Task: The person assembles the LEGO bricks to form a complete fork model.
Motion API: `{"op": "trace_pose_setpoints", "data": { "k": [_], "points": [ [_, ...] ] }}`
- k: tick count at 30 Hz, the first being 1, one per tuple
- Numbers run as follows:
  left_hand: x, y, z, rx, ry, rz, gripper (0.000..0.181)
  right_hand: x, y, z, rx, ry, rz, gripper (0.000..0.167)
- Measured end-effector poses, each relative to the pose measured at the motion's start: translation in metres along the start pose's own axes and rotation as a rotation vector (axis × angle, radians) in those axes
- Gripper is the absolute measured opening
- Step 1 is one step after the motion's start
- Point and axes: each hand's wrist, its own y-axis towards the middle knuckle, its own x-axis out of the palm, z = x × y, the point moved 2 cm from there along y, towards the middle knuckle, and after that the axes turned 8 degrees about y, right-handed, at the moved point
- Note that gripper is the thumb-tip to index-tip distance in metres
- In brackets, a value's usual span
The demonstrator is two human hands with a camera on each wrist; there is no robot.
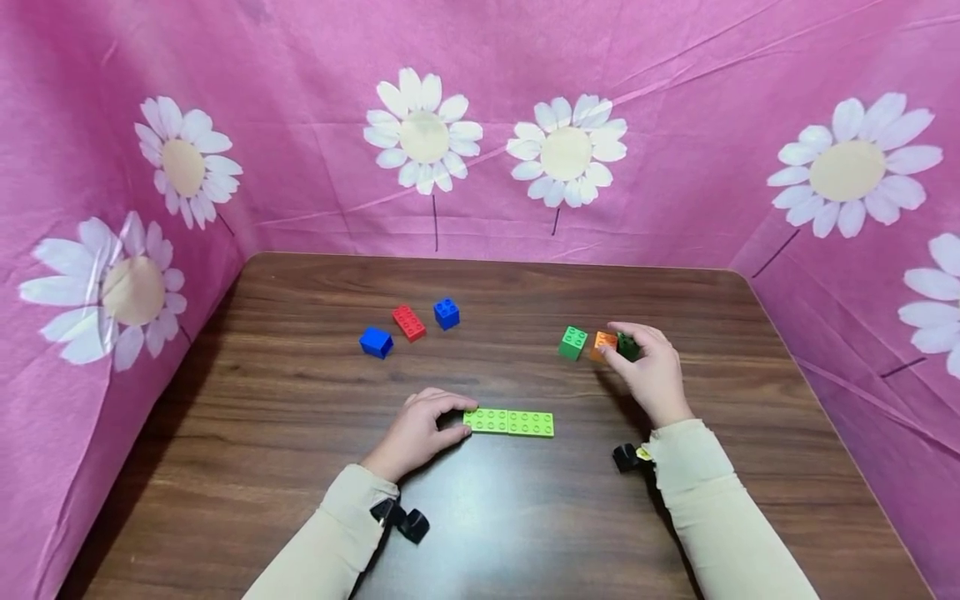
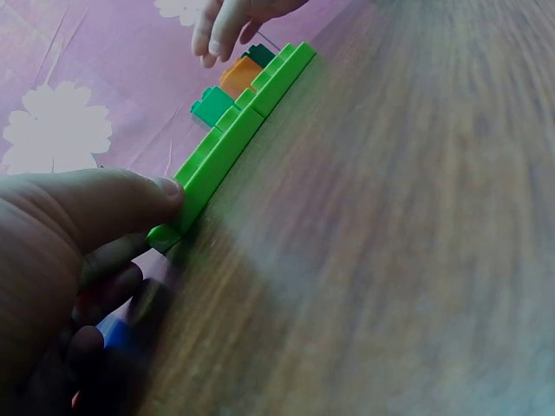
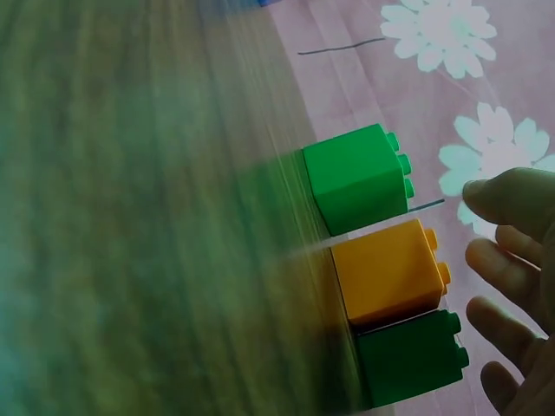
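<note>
Two lime-green plates (image 1: 531, 423) lie end to end on the wooden table. My left hand (image 1: 420, 429) pinches their left end between thumb and fingers; the left wrist view shows the thumb (image 2: 130, 201) against the lime strip (image 2: 227, 147). My right hand (image 1: 654, 372) hovers, fingers apart, over an orange block (image 1: 603, 343) and a dark green block (image 1: 628, 346). In the right wrist view a gap separates the fingers from the studs of the orange block (image 3: 390, 273) and dark green block (image 3: 412, 360). A brighter green block (image 1: 572, 342) stands just left of the orange one.
Toward the back left lie a blue block (image 1: 376, 342), a red brick (image 1: 408, 322) and another blue block (image 1: 447, 313). A pink cloth (image 1: 495, 225) with white flowers rises behind the table and on both sides.
</note>
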Motion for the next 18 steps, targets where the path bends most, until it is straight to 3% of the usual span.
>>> {"op": "trace_pose_setpoints", "data": {
  "k": [3,18],
  "points": [
    [0.001,-0.001,0.000,0.000,0.002,-0.003,0.032,0.000,0.002,0.004,-0.042,-0.023,-0.015,0.036],
    [-0.001,0.000,0.001,-0.003,-0.007,-0.002,0.032,0.000,0.003,0.015,-0.074,-0.107,-0.087,0.037]
  ]
}}
